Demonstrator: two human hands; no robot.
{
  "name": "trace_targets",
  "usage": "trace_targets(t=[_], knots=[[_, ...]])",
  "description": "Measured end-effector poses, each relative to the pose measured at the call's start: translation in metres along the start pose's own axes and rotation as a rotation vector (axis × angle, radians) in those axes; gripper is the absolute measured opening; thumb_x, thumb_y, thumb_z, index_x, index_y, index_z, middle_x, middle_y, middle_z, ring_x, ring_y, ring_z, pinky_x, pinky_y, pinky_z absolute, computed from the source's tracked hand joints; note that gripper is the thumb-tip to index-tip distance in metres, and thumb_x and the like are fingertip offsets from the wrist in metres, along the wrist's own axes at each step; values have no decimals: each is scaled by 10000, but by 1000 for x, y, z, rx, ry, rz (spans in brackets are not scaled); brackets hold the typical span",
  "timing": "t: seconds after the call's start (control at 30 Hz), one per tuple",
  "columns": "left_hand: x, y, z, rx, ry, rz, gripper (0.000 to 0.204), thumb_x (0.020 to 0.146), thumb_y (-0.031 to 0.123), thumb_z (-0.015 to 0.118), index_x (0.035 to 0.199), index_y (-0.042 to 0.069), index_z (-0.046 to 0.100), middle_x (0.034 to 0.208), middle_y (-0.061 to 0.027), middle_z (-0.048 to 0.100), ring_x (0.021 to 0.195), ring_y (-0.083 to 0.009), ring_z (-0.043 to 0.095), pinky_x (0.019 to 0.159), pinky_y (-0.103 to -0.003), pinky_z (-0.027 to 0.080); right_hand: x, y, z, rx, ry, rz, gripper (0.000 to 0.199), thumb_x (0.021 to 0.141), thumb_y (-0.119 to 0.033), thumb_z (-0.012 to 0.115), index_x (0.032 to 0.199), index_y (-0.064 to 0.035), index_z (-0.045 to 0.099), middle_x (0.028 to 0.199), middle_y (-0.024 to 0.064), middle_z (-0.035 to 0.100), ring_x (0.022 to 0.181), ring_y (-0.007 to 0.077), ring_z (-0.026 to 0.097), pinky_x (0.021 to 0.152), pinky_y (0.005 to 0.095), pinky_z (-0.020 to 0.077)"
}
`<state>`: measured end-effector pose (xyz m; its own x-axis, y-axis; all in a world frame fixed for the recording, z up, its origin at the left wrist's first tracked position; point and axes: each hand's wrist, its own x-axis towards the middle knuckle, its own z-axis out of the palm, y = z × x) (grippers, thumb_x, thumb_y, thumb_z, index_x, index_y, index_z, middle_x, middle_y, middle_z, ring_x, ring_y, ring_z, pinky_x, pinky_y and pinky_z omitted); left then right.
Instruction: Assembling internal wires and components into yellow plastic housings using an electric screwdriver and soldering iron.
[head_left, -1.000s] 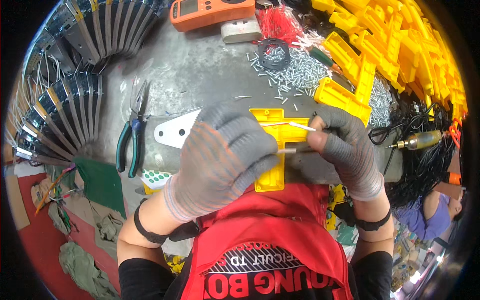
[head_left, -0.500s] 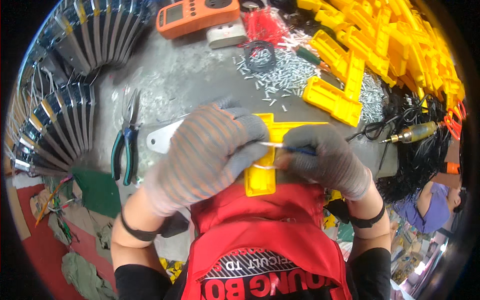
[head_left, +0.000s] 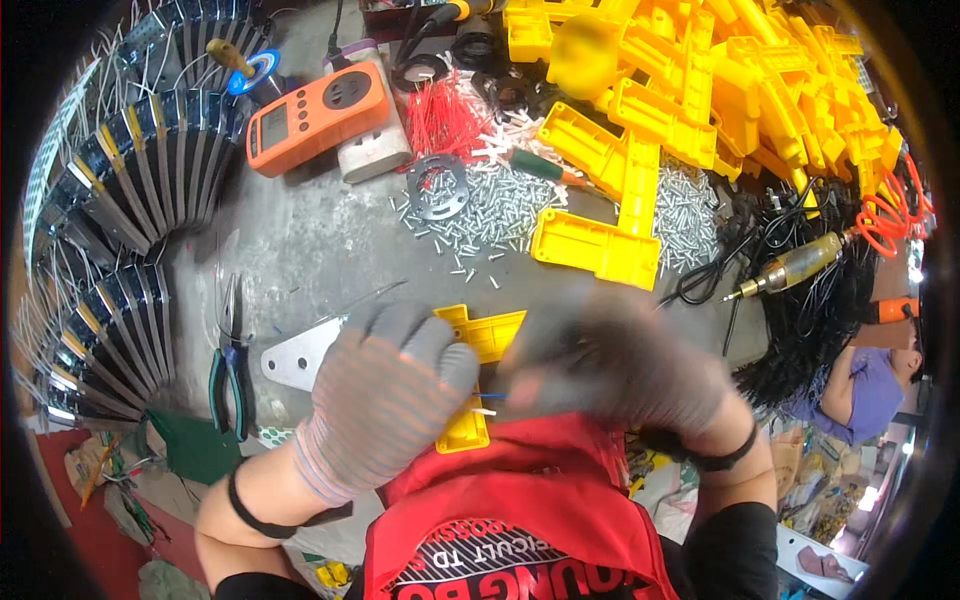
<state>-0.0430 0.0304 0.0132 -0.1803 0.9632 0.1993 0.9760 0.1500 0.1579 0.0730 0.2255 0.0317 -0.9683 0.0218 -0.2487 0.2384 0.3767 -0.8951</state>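
Note:
My left hand (head_left: 395, 395), in a grey striped glove, is closed beside a yellow plastic housing (head_left: 463, 432). A thin blue wire (head_left: 490, 396) and a short white end (head_left: 483, 411) stick out from its curled fingers, over the housing. Part of the housing is hidden behind that hand, and its lower end lies against my red apron (head_left: 520, 480). My right hand (head_left: 620, 365), gloved too, is just right of the wire and smeared by motion. Its fingers cannot be made out, nor whether they pinch the blue wire.
Pliers (head_left: 230, 375) and a white metal plate (head_left: 295, 357) lie to the left. Farther back are an orange meter (head_left: 318, 115), screws (head_left: 490, 215) and red wires (head_left: 445, 120). Yellow housings (head_left: 690, 90) are heaped far right, near an electric screwdriver (head_left: 800, 266). Wired black parts (head_left: 130, 185) stand left.
The view has shifted, showing more of the far table. My right hand has moved in a blur, and the housing now sits more tilted. My left hand stays closed by the wire.

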Motion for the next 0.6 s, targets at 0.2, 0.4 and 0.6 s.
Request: trace_targets(t=[0.2,0.4,0.6], knots=[[-6,6,27,-255,358,-206,227,602,-14,659,776,84,552,815,-74,626,813,-303,595,725,-403,459,98,22,-58,-1179,430,-298,224,803,-114,656,1023,-75,637,896,122,621,897,318,604,770,405,498],[-6,4,34,-343,364,-253,206,638,-5,673,788,85,563,820,-68,629,823,-301,597,750,-391,463,77,-16,-65,-845,525,-490,248,818,-108,633,1055,-35,630,931,143,623,893,263,607,807,348,491],[-7,5,37,-202,336,-254,265,589,40,670,830,66,564,852,-98,601,850,-329,585,726,-434,458,59,-21,-49,-431,640,-686,256,830,-59,553,1074,13,577,963,89,583,874,146,517,826,295,455]])
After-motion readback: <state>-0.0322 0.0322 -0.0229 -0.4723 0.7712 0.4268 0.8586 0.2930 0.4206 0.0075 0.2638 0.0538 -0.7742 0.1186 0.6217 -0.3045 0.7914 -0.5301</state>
